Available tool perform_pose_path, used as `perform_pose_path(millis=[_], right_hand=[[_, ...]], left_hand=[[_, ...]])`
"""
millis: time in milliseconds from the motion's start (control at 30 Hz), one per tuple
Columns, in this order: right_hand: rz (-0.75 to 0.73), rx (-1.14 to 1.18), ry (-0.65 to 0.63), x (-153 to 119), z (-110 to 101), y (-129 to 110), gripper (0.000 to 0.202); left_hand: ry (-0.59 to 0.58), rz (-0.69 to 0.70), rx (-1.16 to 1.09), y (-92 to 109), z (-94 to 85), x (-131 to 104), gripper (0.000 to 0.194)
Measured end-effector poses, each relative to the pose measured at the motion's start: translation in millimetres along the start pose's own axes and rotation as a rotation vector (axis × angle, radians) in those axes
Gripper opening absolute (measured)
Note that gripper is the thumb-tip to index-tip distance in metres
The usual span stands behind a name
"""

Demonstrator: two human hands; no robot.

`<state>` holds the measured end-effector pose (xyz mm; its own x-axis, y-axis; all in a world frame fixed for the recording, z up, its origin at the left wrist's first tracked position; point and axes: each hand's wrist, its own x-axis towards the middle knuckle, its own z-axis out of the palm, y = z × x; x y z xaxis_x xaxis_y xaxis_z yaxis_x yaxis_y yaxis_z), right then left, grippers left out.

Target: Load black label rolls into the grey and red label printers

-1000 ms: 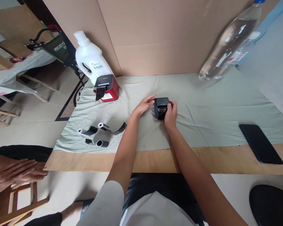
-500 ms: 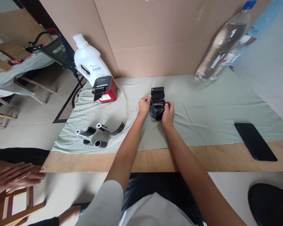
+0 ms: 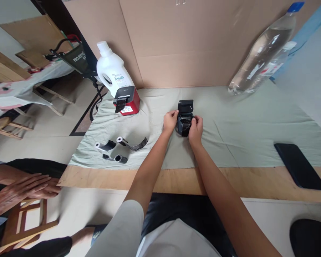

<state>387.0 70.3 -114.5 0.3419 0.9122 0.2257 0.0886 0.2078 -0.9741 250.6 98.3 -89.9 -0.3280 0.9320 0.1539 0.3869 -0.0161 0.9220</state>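
Black plastic makes up the small printer (image 3: 185, 117) that we have between our hands, out in the middle of the surface (image 3: 176, 178), on the grey-green cloth (image 3: 230, 117). Its lid stands flipped up at the far side, and something dark and glossy shows in the open bay; we cannot tell exactly what.

We judge the printer light and rigid, a hard shell that will not give under pressure, though smooth enough to slide on the cloth if pushed from one side only. The body's two flanks look the safest places to take hold; the raised lid and its hinge seem the weak part, so we would keep clear of them.

Our left hand (image 3: 171, 120) presses against the printer's left flank, fingers (image 3: 173, 114) curled narrowly round the upper edge. Our right hand (image 3: 196, 127) closes on the right and near side, its fingers (image 3: 193, 120) bent in tight toward the open bay. Both hands touch the printer, and it rests on the cloth between them.

To the left lie loose paper rolls (image 3: 117, 151) with dark curling strips; further off stand a red printer (image 3: 127, 101) and a white jug (image 3: 112, 73). A clear bottle (image 3: 259, 64) leans far right and a dark phone (image 3: 299, 166) lies near right.
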Motion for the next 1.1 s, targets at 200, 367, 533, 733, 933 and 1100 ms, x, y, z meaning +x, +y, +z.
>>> perform_pose_path(millis=[200, 367, 533, 733, 933, 1100], right_hand=[[-0.055, -0.018, -0.015, -1, 0, 3, 0.037], [-0.056, -0.017, -0.03, 1, -1, 6, 0.036], [-0.064, 0.004, -0.027, 5, 1, 12, 0.035], [-0.075, 0.016, -0.031, 6, 1, 13, 0.034], [-0.076, 0.009, -0.02, 4, 3, 10, 0.035], [-0.044, 0.049, -0.001, 4, 3, 3, 0.038]], left_hand=[[-0.024, -0.005, -0.006, 7, 1.3, -1, 0.029], [0.026, -0.047, 0.07, 23, -6.0, -8, 0.025], [-0.27, 0.22, 0.266, 51, -5.7, 1, 0.017], [-0.434, 0.237, 0.445, 66, 25.5, 23, 0.013], [-0.447, 0.243, 0.505, 64, 27.9, 33, 0.019], [-0.552, 0.251, 0.603, 69, 16.0, 34, 0.013]])
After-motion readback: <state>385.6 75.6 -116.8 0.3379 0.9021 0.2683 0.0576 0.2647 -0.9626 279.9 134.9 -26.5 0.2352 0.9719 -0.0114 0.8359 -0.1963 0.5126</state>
